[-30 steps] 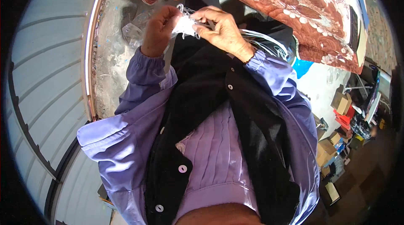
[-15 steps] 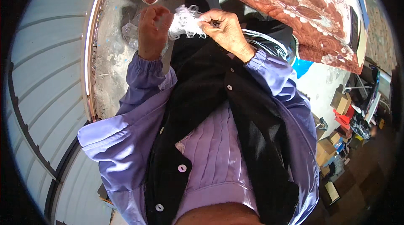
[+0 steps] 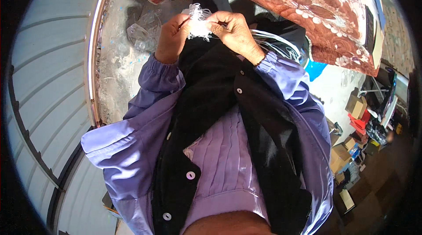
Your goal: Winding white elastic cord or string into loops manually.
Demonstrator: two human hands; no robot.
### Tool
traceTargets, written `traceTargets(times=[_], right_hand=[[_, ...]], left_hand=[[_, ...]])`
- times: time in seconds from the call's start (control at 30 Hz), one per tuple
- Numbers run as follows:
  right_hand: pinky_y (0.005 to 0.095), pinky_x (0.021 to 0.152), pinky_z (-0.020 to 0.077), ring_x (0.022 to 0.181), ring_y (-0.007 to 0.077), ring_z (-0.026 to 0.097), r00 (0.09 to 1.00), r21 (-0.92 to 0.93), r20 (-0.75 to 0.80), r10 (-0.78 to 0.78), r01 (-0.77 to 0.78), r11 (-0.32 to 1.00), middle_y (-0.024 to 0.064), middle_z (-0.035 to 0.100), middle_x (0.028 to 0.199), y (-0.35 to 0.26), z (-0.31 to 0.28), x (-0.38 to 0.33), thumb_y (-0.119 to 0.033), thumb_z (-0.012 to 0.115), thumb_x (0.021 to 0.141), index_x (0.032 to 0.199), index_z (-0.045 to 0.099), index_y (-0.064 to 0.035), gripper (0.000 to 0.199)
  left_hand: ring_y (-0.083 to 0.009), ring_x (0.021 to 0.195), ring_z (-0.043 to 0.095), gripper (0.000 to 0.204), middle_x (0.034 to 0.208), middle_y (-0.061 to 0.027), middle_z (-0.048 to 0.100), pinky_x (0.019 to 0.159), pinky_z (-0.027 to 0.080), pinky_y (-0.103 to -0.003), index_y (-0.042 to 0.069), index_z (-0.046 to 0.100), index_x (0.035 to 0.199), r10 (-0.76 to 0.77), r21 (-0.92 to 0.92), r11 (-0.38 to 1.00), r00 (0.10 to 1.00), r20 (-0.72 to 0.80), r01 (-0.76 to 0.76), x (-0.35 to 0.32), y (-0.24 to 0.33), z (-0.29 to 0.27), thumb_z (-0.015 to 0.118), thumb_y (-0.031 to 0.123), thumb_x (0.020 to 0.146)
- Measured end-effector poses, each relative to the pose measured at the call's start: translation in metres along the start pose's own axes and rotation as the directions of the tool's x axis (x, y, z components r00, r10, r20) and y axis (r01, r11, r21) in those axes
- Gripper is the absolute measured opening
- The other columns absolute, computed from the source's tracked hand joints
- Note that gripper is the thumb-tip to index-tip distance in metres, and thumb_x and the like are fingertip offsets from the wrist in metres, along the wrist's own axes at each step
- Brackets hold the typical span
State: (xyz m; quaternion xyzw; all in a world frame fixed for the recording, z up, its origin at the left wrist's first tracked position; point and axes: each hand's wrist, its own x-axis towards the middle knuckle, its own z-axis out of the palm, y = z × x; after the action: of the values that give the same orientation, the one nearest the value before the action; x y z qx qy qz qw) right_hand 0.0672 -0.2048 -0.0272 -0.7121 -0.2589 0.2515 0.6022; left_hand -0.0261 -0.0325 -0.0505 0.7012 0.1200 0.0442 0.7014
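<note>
Fingers (image 3: 220, 16) on the right hand (image 3: 238, 35) pinch one side of a white, curly bundle (image 3: 200, 24), with the thumb pressed close to the pointer finger. Over on the other side, the left hand (image 3: 170, 40) has its thumb and fingertips on the bundle too, pinching its edge. So both hands are grasping it, and it sits right between them, up above the person's dark lap. It is made of lots of thin loops that stick out all around, and the sun makes it so bright that I cannot see each loop well.

Some long white strings (image 3: 281, 41) lie to the right, past the right wrist, on something black. Near them, just beyond the right sleeve (image 3: 281, 74), I see a bit of something blue (image 3: 314, 70). A big red-brown blanket (image 3: 303, 4) with pale flowers hangs beyond the hands. One flat dark thing (image 3: 370, 28) is at its right edge.

On the gray floor (image 3: 116, 76), to the left of the left hand, there is some clear, crinkly plastic (image 3: 143, 34). The person wears a purple jacket (image 3: 118, 147) and a black top (image 3: 211, 85) with white buttons. Far to the right, brown boxes (image 3: 355, 106) stand near a red thing (image 3: 361, 123).
</note>
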Motion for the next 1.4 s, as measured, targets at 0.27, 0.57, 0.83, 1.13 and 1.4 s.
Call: traceTargets(times=[0.27,0.57,0.83,1.13,1.4], right_hand=[[0.0242,0.058,0.0454,0.063,0.0049,0.054,0.994,-0.088,-0.092,0.061,-0.069,0.994,0.0044,0.062,0.066,0.002,-0.003,0.002,-0.003,0.062,0.078,0.08,0.065,0.0016,0.006],[0.0262,0.058,0.0458,0.063,0.0122,0.058,0.965,-0.166,-0.197,-0.172,0.14,0.976,0.0065,0.06,0.071,-0.007,-0.001,0.001,-0.002,0.066,0.074,0.081,0.064,-0.0008,0.008],[0.0209,0.059,0.0424,0.066,0.0043,0.052,1.0,0.104,0.004,0.028,-0.029,0.994,-0.0009,0.06,0.074,-0.003,0.004,-0.003,-0.001,0.062,0.081,0.083,0.064,-0.0008,0.003],[0.0238,0.06,0.046,0.067,0.0074,0.056,0.985,-0.032,-0.143,-0.092,0.088,0.996,0.0028,0.06,0.073,-0.007,0.004,0.0,-0.004,0.069,0.076,0.08,0.063,-0.0014,0.007],[0.0234,0.057,0.0448,0.061,0.006,0.053,0.986,0.113,-0.156,0.065,-0.048,0.992,0.001,0.062,0.065,-0.009,0.003,-0.002,-0.003,0.065,0.076,0.074,0.066,0.0013,0.005]], left_hand=[[-0.0056,0.081,0.05,0.017,0.088,0.001,0.059,0.073,0.042,-0.022,-0.001,0.059,0.102,-0.037,-0.141,0.989,0.998,0.051,0.044,-0.003,0.008,-0.001,0.051,0.012,0.095],[-0.0046,0.068,0.044,0.02,0.08,0.0035,0.054,0.06,0.036,-0.021,0.003,0.057,0.108,0.024,0.004,1.0,1.0,0.017,-0.024,-0.002,0.011,0.004,0.051,0.018,0.096],[-0.0078,0.083,0.054,0.013,0.091,-0.0015,0.058,0.073,0.044,-0.024,0.002,0.054,0.103,-0.061,-0.094,0.993,0.997,0.038,0.064,0.0,0.011,0.006,0.055,0.006,0.091],[-0.0069,0.07,0.049,0.012,0.084,0.0006,0.054,0.061,0.041,-0.022,0.005,0.054,0.099,0.044,-0.036,0.998,0.996,-0.077,-0.047,0.002,0.01,0.011,0.055,0.015,0.093],[-0.0066,0.065,0.044,0.016,0.08,0.0013,0.052,0.057,0.036,-0.021,0.006,0.051,0.103,0.051,-0.176,0.984,0.996,0.073,-0.038,0.002,0.004,0.011,0.054,0.019,0.094]])
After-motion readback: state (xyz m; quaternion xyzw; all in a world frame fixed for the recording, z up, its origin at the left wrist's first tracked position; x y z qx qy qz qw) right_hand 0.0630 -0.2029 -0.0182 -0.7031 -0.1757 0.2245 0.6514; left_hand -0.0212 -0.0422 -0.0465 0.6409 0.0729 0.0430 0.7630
